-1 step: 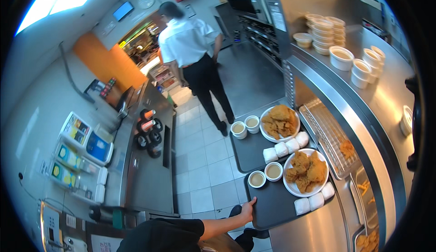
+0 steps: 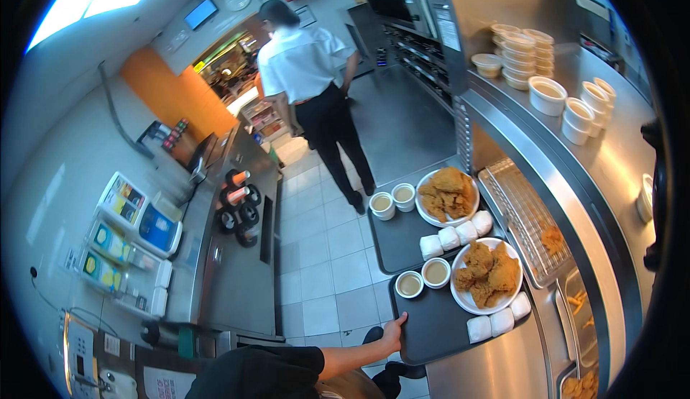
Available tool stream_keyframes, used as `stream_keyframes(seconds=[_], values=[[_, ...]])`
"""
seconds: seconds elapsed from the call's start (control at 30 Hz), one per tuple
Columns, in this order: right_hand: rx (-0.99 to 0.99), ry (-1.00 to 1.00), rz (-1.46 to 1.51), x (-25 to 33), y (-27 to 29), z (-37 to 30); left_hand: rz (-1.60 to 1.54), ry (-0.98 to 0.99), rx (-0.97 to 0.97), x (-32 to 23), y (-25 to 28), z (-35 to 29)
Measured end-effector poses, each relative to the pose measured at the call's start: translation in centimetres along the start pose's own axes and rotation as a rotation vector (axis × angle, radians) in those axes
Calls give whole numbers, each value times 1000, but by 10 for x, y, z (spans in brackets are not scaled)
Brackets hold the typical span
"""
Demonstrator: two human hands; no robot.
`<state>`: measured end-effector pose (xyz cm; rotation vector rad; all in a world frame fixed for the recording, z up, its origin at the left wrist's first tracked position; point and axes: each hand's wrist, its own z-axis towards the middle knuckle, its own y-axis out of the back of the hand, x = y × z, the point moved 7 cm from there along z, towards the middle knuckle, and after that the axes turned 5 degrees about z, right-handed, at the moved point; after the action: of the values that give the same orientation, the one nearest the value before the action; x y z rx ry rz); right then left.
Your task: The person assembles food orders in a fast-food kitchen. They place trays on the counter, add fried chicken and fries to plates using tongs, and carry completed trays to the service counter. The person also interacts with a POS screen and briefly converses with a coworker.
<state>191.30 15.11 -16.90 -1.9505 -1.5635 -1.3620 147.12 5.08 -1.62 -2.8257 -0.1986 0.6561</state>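
My left hand [image 2: 391, 334] grips the left edge of the nearer dark grey tray [image 2: 431, 338], its fingers closed at the rim and partly hidden. That tray carries a white plate [image 2: 461, 300] of fried chicken [image 2: 489, 275], two white cups of light brown sauce [image 2: 436, 273] and three white wrapped bundles [image 2: 502, 320]. Just beyond lies a second tray [image 2: 394, 244] with another plate of fried chicken [image 2: 447, 193], two more cups [image 2: 382, 205] and several wrapped bundles [image 2: 448, 238]. My right hand does not show.
Stacked lidded cups [image 2: 519, 57] stand on the curved steel shelf [image 2: 611, 140] at right. Beneath it are a wire rack [image 2: 523, 219] and pans with fries [image 2: 577, 300]. A person in a white shirt [image 2: 303, 65] stands ahead in the aisle. A steel counter [image 2: 241, 277] runs along the left.
The view has shifted slightly, so the surroundings sit a little further right and lower. My left hand stays at the nearer tray's edge.
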Motion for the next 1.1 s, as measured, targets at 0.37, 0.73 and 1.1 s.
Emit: stream_keyframes(seconds=[0.37, 0.73, 1.1], values=[[98, 49, -128, 18, -8, -14, -58, -82, -44, -16, -11, -21], [99, 141, -209, -16, 42, -55, 70, -202, 182, -32, -17, -9], [1045, 746, -539, 55, 30, -186, 88, -485, 18, -32, -12, 8]])
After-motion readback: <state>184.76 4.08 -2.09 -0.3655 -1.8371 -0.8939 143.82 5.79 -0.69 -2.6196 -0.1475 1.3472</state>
